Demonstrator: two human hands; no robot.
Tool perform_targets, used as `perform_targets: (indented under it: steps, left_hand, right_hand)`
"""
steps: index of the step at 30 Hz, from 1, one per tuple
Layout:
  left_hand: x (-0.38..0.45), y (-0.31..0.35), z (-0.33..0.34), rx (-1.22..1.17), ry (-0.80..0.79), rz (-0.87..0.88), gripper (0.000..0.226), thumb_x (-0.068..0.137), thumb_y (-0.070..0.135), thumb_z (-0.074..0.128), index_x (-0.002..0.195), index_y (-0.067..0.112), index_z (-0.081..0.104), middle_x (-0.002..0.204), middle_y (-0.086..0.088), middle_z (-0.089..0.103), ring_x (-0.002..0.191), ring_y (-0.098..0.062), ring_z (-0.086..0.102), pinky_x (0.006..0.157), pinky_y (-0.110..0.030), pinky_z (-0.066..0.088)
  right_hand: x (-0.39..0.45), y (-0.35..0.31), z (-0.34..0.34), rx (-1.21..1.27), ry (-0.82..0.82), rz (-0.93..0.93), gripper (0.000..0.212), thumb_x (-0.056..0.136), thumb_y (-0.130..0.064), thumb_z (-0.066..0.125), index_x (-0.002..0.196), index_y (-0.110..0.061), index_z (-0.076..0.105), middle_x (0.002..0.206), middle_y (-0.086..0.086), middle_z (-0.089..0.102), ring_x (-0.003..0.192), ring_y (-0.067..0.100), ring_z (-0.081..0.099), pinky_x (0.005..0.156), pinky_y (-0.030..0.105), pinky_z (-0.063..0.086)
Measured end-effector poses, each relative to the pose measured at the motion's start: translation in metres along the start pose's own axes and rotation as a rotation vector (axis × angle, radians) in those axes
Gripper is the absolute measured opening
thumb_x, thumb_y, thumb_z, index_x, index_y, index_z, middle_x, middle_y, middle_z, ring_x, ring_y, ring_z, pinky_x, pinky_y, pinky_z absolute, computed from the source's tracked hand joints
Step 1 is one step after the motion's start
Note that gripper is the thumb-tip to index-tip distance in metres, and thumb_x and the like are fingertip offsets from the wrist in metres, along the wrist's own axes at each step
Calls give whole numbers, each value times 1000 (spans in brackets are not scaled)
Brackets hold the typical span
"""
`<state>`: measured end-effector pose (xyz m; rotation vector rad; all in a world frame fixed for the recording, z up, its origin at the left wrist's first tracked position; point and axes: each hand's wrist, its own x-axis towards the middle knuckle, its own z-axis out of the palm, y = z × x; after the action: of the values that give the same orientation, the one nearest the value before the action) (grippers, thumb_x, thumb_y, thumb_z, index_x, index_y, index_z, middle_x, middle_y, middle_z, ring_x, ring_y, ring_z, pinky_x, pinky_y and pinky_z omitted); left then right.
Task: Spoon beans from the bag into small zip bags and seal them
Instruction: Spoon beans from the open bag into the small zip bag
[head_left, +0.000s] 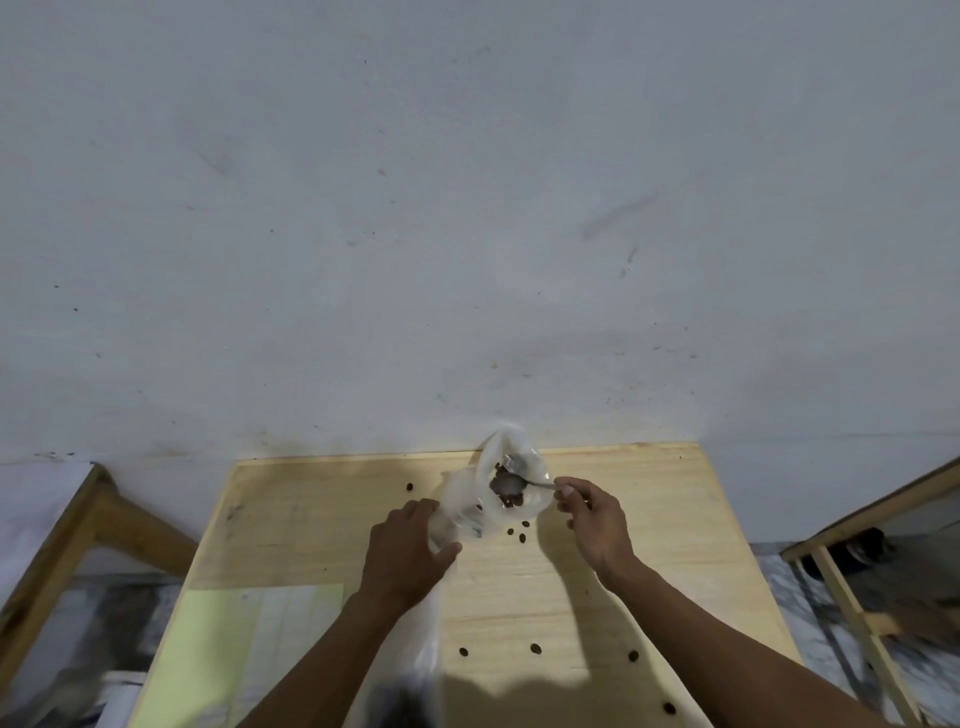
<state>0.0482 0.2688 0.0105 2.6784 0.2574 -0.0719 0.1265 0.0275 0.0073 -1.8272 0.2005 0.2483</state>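
Beans (506, 500) lying in open bag (511, 467), table (649, 545) at 12 o'clock; right hand (592, 519) pinching spoon (511, 484) inside; left hand (410, 551) gripping plastic (449, 512)

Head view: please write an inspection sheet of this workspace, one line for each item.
Surface: light wooden table against a pale wall.
Job's things: clear plastic bag with brown beans inside, mouth open; spoon bowl over the opening.
Clutter: loose beans scattered on the table; pale green sheet at its near left.
Grippers: left hand grips the bag's plastic; right hand pinches the spoon handle.
Cables: nothing seen.
Surroundings: wooden frames on both sides; marbled floor.
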Motion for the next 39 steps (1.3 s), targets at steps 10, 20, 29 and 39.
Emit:
perform_targets:
  steps: [10, 20, 29, 39]
  left_hand:
    - [2, 0, 2, -6, 29, 1, 57, 79, 55, 63, 125, 24, 51, 117, 7, 59, 102, -17, 57, 88, -35, 43]
    - [-3, 0, -5, -103, 70, 20, 62, 80, 50, 69, 130, 18, 52, 128, 4, 58, 114, -19, 55, 96, -37, 41]
    - [-2, 27, -13, -261, 77, -6, 53, 78, 43, 72, 121, 18, 54, 110, 6, 60, 100, -15, 56, 84, -29, 43]
    - [-31, 4, -23, -463, 195, -78, 45, 74, 37, 82, 107, 15, 61, 99, 5, 65, 89, -12, 61, 73, -11, 40]
  right_hand:
    - [4, 0, -6, 253, 0, 368, 24, 97, -3, 44, 97, -1, 68, 75, 14, 67, 65, 22, 55, 57, 27, 45]
    - [-11, -60, -38, 288, 86, 120, 23, 96, -3, 44, 97, -2, 67, 73, 12, 64, 65, 21, 60, 66, 29, 47]
    - [-48, -96, -34, -8, -113, -302, 20, 100, -19, 51, 100, -20, 71, 82, 2, 71, 81, 11, 66, 71, 21, 51]
    - [-41, -45, -62, 335, 58, 140, 18, 100, -10, 45, 105, -5, 62, 78, 9, 63, 73, 23, 60, 69, 32, 43]
